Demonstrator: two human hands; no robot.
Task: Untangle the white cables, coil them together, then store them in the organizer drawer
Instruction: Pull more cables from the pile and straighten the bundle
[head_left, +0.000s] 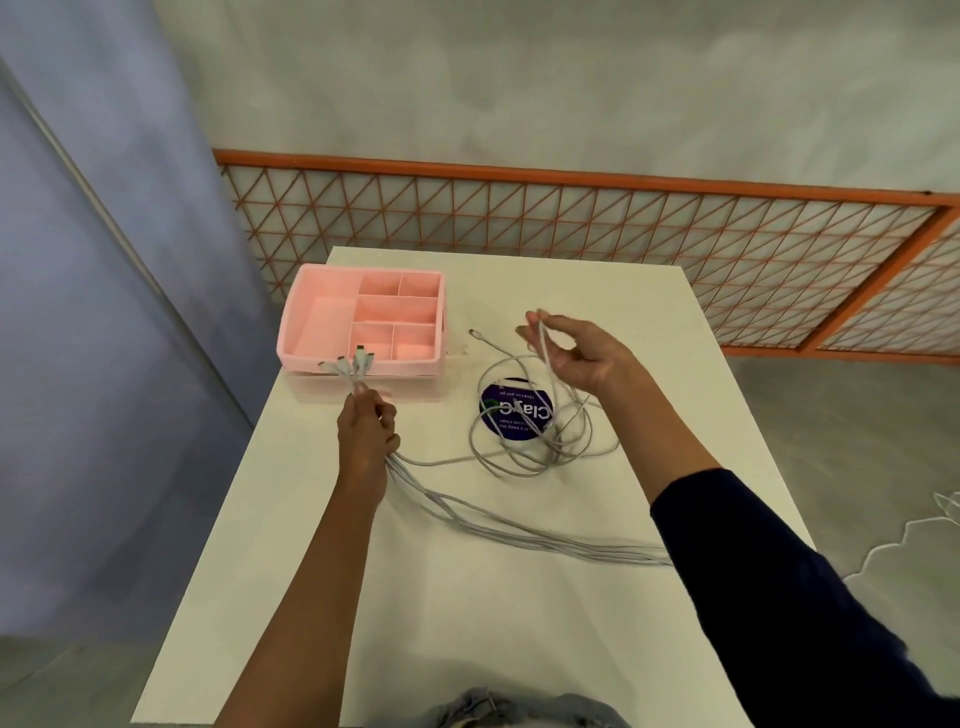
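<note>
- Nearest the viewer, well in front of the pink organizer (291, 338), several straightened white cables (519, 535) are lying side by side across the white tabletop (467, 649).
- Just in front of the organizer, the person's left grip (366, 431) is wrapping tightly round that bundle. The connector ends (356, 364) are fanning out above it toward the organizer's front wall.
- To the organizer's right, a loose tangle (524, 447) is lying over a round purple sticker (511, 410).
- Above the tangle, the right grip (576, 358) is pinching one strand between thumb and fingertips, with the other fingers spreading loosely.
- This step probably calls for anchoring the gathered ends and drawing that single strand out slowly. Yanking would likely tighten the loops.
</note>
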